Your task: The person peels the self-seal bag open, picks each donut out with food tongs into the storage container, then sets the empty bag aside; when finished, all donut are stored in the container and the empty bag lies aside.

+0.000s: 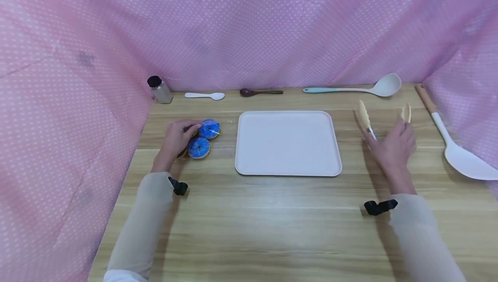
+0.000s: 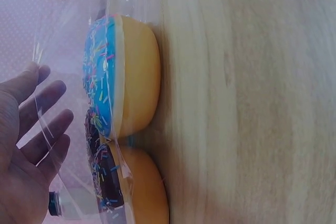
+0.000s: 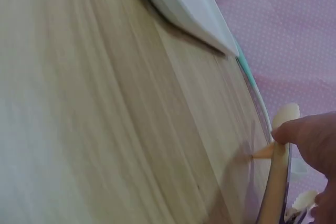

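Two blue-frosted donuts [image 1: 204, 138] lie in a clear plastic bag left of an empty white tray [image 1: 288, 141]. My left hand [image 1: 177, 137] rests against the bag's left side. In the left wrist view its fingers [image 2: 47, 124] lie fairly straight against the plastic, beside a blue-frosted donut [image 2: 131, 72] and a chocolate-frosted one [image 2: 107, 177] with sprinkles. Right of the tray, my right hand [image 1: 391, 145] grips cream tongs [image 1: 365, 116], whose two arms spread out past the fingers. The right wrist view shows a fingertip [image 3: 310, 132] pressing on one arm of the tongs [image 3: 278, 182].
Along the back edge stand a black-capped bottle [image 1: 159, 89], a white spoon [image 1: 205, 95], a dark brown spoon [image 1: 260, 92] and a teal-handled ladle [image 1: 383, 86]. A white spatula [image 1: 463, 158] with a wooden handle lies at the far right. Pink dotted cloth walls the table in.
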Available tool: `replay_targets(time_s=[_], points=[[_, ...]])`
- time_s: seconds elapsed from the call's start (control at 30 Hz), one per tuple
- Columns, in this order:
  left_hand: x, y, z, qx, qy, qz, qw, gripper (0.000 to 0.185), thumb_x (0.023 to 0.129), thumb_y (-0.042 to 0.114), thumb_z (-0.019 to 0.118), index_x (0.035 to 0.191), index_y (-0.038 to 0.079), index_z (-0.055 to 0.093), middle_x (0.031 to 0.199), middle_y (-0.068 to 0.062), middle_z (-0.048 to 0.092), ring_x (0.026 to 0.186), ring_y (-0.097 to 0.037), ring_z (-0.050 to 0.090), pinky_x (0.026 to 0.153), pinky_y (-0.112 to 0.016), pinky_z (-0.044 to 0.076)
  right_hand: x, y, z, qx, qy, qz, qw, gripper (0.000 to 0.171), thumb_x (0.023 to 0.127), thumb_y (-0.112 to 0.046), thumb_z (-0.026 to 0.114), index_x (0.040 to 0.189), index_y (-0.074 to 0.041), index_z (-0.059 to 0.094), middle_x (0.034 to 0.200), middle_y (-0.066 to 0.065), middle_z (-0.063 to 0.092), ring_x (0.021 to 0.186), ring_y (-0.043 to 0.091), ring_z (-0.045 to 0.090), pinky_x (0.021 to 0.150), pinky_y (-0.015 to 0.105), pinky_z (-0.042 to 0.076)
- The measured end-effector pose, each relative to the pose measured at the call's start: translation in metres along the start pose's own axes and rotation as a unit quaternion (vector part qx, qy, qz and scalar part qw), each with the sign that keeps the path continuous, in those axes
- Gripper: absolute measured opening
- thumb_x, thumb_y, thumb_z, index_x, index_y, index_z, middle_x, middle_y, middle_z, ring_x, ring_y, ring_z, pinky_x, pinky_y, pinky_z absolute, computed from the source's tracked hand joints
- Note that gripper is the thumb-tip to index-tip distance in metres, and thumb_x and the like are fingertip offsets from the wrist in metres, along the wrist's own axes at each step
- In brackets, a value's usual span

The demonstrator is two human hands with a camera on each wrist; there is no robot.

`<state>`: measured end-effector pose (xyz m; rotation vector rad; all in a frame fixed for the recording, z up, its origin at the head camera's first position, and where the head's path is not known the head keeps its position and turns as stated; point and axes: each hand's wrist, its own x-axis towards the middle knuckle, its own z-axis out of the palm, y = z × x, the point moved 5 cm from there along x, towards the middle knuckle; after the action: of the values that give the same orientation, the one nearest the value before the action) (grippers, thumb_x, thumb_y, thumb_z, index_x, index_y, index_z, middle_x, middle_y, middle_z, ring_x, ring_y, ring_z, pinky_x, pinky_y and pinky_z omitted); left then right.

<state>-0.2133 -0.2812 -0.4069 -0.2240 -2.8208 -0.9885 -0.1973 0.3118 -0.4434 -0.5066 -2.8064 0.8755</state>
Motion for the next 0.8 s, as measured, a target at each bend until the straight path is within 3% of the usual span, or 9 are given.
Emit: replay_targets(time_s=[0.2,0.43,0.63,0.8], points=[[0.001,0.000,0.001,-0.002,0.001,0.010,0.9999,0.026,0.096,0.024,0.058,0.109,0.007,0.072,0.110,-0.011,0.071,0.106,-0.027,0.066,0.094,-0.046,0.051,-0.005,0.009,-0.007,-0.005,-0.019,0.040,0.999,0.108,0.082,-0.050,0.068,0.148,0.005,0.003,0.146,0.036,0.012,0.130,0.054,0.018,0.108,0.064,0.016],[-0.001,-0.001,0.000,-0.006,0.003,-0.003,1.0000,0.025,0.095,0.025,0.059,0.109,0.009,0.073,0.111,-0.010,0.071,0.107,-0.025,0.065,0.094,-0.044,0.052,-0.009,0.012,-0.008,-0.031,-0.062,0.065,0.995,0.117,0.080,-0.062,0.064,0.141,0.017,0.002,0.133,0.047,0.020,0.119,0.059,0.023,0.101,0.064,0.023],[-0.001,-0.001,-0.001,-0.006,0.001,-0.008,0.9999,0.027,0.096,0.027,0.058,0.110,0.009,0.072,0.112,-0.011,0.070,0.109,-0.027,0.065,0.096,-0.045,0.051,-0.013,0.014,-0.008,-0.043,-0.072,0.073,0.994,0.113,0.078,-0.063,0.064,0.136,0.018,0.011,0.126,0.047,0.026,0.112,0.059,0.029,0.092,0.064,0.030],[-0.001,0.000,-0.001,-0.010,0.005,-0.003,0.9999,0.025,0.096,0.025,0.058,0.108,0.009,0.073,0.110,-0.010,0.071,0.107,-0.025,0.065,0.095,-0.044,0.051,-0.014,0.018,-0.008,-0.042,-0.084,0.087,0.992,0.115,0.078,-0.066,0.062,0.139,0.017,0.009,0.129,0.047,0.024,0.114,0.059,0.027,0.093,0.064,0.030]])
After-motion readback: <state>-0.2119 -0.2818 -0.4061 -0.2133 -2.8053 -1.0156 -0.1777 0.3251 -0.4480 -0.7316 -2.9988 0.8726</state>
